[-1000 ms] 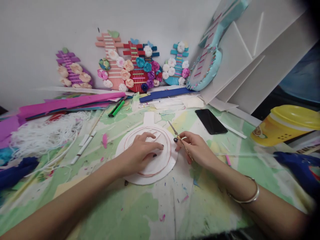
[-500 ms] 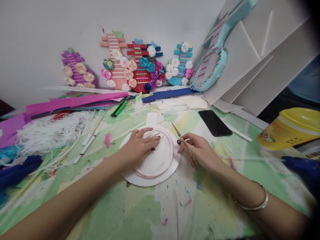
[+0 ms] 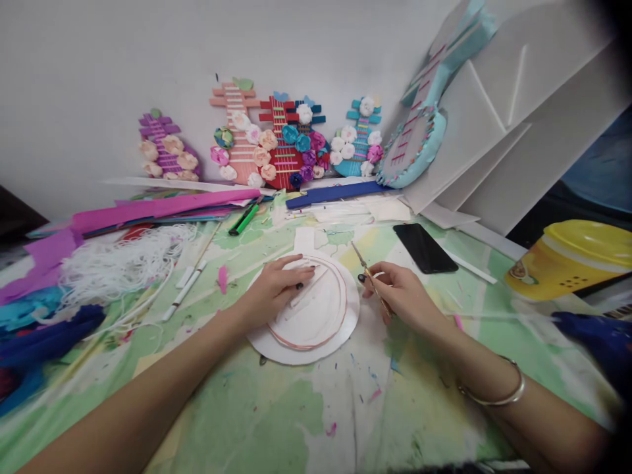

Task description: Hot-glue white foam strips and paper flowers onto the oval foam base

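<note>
My left hand (image 3: 276,286) lies with its fingers spread over a white round cardboard piece (image 3: 340,339) that has a short straight neck at its far side. On the round piece sits a smaller white disc (image 3: 311,322), edged with a reddish-brown line. A thin pale strip (image 3: 309,286) shows beside my left fingertips. My right hand (image 3: 395,289) grips scissors (image 3: 372,280) with gold-coloured handles, just right of the cardboard. Their blades look closed and point away from me.
Decorated paper instruments (image 3: 284,148) lean on the wall. White string (image 3: 128,260) and a green cutter (image 3: 244,219) lie left. A black phone (image 3: 425,248) and a yellow lidded tub (image 3: 567,263) stand to the right. Paper scraps dot the green-patterned tablecloth (image 3: 257,421).
The view has shifted slightly. The scissors in my right hand have moved a little right, away from the cardboard. My left fingers have drawn back slightly on the disc.
</note>
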Tool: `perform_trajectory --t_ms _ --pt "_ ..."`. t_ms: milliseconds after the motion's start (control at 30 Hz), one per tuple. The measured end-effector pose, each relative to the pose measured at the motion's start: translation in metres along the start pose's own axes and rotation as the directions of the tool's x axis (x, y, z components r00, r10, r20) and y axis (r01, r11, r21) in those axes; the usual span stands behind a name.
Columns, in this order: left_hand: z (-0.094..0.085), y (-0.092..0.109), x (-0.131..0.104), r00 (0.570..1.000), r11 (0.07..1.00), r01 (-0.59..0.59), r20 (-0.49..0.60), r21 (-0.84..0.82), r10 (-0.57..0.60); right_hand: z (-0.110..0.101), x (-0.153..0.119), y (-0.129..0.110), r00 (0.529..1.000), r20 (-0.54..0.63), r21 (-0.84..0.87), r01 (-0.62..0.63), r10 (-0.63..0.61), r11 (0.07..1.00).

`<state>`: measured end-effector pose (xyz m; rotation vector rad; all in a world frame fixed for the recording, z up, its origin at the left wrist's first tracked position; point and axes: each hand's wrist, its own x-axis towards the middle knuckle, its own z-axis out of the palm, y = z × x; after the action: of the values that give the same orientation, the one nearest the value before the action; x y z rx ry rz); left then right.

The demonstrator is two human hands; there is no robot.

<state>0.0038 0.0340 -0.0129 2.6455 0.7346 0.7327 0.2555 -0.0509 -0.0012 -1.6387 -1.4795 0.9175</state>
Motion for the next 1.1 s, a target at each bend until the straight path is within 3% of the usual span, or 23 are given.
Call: perform_trajectory --t_ms 100,200,300,367,500,567,633,700,800,933,1100 --pt "-0.014 0.005 -0.002 0.968 0.995 0.085 -0.234 -0.044 -0.093 -0.007 0.0 -0.004 0.993 -0.118 -0.17 -0.002 -0.018 0.985" --pt "-0.038 0.008 -0.006 0.873 0.965 0.262 -0.432 0.025 -0.226 -0.01 0.0 -0.006 0.986 -0.16 -0.335 -0.011 -0.046 0.942" --pt "-0.068 0.001 -0.02 0.783 0.88 0.46 -0.523 0.121 -0.337 -0.009 0.001 -0.004 0.991 -0.128 -0.416 -0.027 -0.029 0.909" --pt "-0.09 -0.009 -0.037 0.756 0.8 0.564 -0.518 0.205 -0.4 -0.007 0.001 -0.002 0.996 -0.093 -0.427 -0.04 0.0 0.903" --pt "-0.125 -0.035 -0.086 0.782 0.666 0.621 -0.382 0.414 -0.492 -0.006 0.001 -0.002 0.998 -0.055 -0.439 -0.045 0.023 0.897" --pt "-0.136 -0.044 -0.111 0.746 0.579 0.659 -0.322 0.479 -0.583 -0.006 0.0 -0.003 0.999 -0.044 -0.442 -0.044 0.027 0.896" --pt "-0.142 -0.05 -0.134 0.717 0.564 0.674 -0.239 0.478 -0.655 -0.007 -0.001 -0.005 0.999 -0.027 -0.437 -0.045 0.037 0.898" --pt "-0.144 -0.053 -0.152 0.727 0.616 0.647 -0.121 0.448 -0.676 -0.007 -0.001 -0.005 0.999 -0.011 -0.423 -0.051 0.051 0.905" --pt "-0.143 -0.058 -0.173 0.802 0.729 0.528 0.027 0.436 -0.597 -0.006 0.0 -0.005 0.997 -0.001 -0.407 -0.068 0.074 0.911" --pt "-0.137 -0.067 -0.188 0.87 0.762 0.408 0.039 0.503 -0.492 -0.006 0.002 -0.002 0.998 -0.003 -0.427 -0.062 0.067 0.902" --pt "-0.129 -0.072 -0.186 0.884 0.758 0.381 0.031 0.529 -0.466 -0.006 0.002 -0.002 0.998 0.01 -0.434 -0.051 0.062 0.899"
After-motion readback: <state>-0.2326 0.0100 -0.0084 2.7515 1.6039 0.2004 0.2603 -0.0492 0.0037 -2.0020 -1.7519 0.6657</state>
